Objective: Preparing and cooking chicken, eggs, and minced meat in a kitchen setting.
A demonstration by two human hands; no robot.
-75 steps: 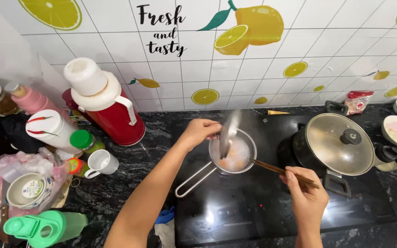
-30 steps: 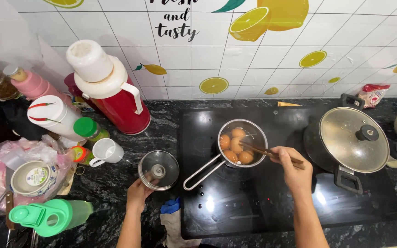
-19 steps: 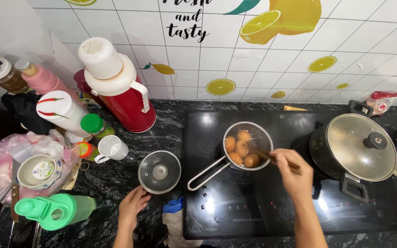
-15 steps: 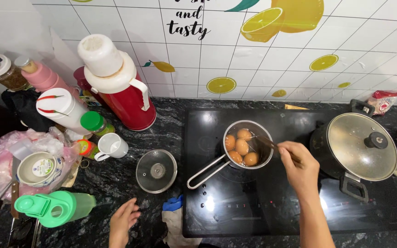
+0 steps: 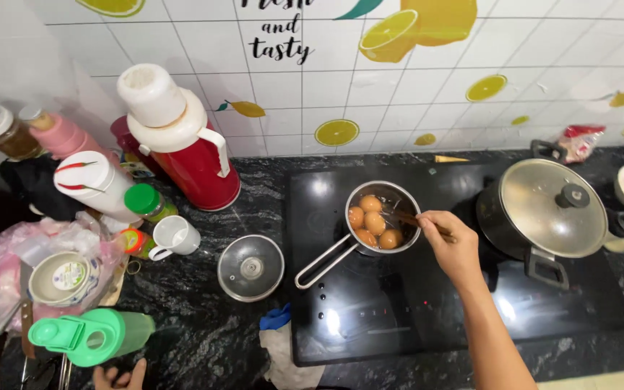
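A small steel saucepan (image 5: 341, 249) with several brown eggs (image 5: 374, 223) stands on the black cooktop (image 5: 370, 318). My right hand (image 5: 453, 245) holds wooden chopsticks (image 5: 409, 219) whose tips reach into the pan among the eggs. The pan's glass lid (image 5: 250, 267) lies flat on the dark counter to the left of the cooktop. My left hand (image 5: 119, 377) shows only as fingertips at the bottom edge, near a green bottle (image 5: 92, 336), with nothing seen in it.
A larger lidded pot (image 5: 547, 209) sits on the cooktop's right side. A red and white thermos jug (image 5: 182, 141), a white cup (image 5: 175, 237), bottles, jars and a plastic bag crowd the left counter. A blue and white cloth (image 5: 279, 339) lies at the front.
My left hand lifted the lid off the pan, set it on the counter to the left, then drew back to the bottom edge. My right hand keeps the chopsticks in the pan.
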